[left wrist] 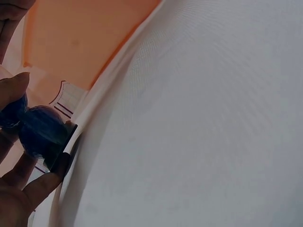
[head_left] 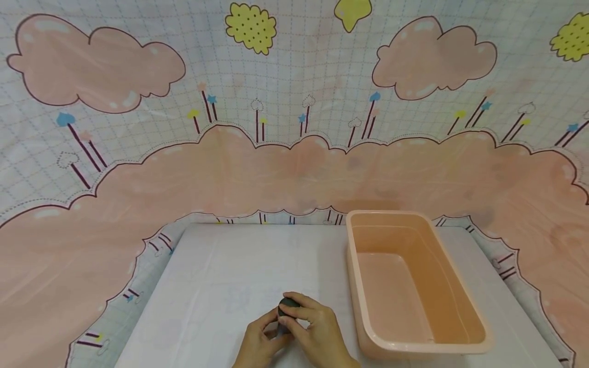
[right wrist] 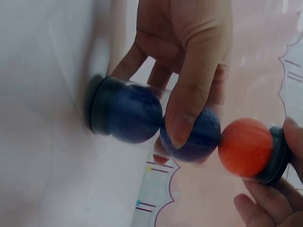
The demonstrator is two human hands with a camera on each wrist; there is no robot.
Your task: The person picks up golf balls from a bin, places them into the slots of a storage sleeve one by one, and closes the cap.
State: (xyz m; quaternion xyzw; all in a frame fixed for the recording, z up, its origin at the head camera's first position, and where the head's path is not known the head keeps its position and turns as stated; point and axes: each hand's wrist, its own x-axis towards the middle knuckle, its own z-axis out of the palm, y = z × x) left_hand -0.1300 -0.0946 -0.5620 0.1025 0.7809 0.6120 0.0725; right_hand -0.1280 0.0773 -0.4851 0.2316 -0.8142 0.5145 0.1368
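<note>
A clear tube (right wrist: 164, 92) with black caps stands on the white table. In the right wrist view it contains two blue balls (right wrist: 135, 114) and an orange-red ball (right wrist: 245, 147) nearest the upper cap. My left hand (head_left: 257, 340) grips the tube around its lower and middle part. At the upper black cap (head_left: 289, 305), my right hand (head_left: 322, 327) pinches the rim between thumb and fingers. The lower cap (right wrist: 98, 111) meets the tabletop. From the head view the fingers hide most of the tube; the left wrist view shows only its lower, blue part.
To the right of my hands is a deep peach plastic basin (head_left: 358, 306) with nothing visible inside. The white tabletop (head_left: 230, 276) extends left and behind the hands. A cloud-patterned cloth (head_left: 294, 174) hangs around the table's back and sides.
</note>
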